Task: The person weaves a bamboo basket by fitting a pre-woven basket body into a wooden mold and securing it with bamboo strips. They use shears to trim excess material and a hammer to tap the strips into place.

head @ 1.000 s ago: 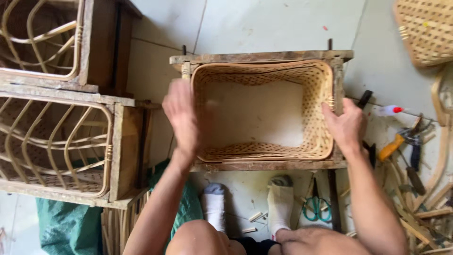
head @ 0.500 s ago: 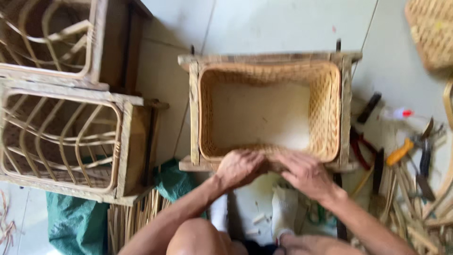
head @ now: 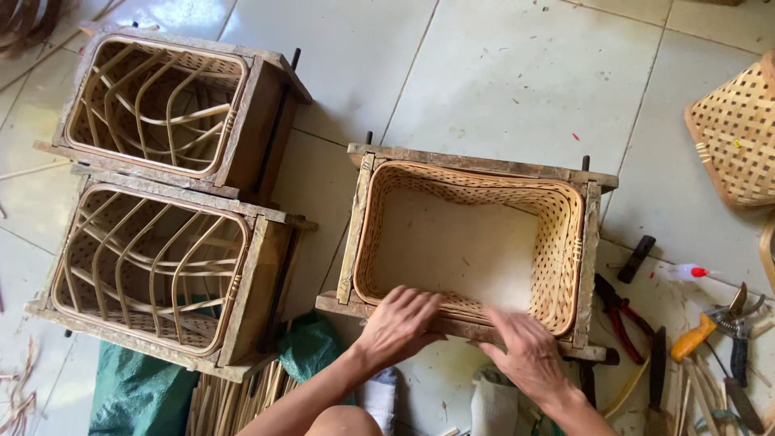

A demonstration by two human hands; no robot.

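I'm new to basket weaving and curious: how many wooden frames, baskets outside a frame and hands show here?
Wooden frames: 3, one under the left hand and right hand, two more to the left
Baskets outside a frame: 1
Hands: 2
Total: 6

Soft, even daylight, faint shadows, mild sheen on the pale floor tiles [head: 517,73]; sharp focus, slight edge distortion.

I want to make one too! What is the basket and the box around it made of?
The basket looks like woven bamboo or rattan strips: pale tan, with an open lattice weave. The frame around it seems rough, unpainted wood, dark and worn, apparently held by metal rods.
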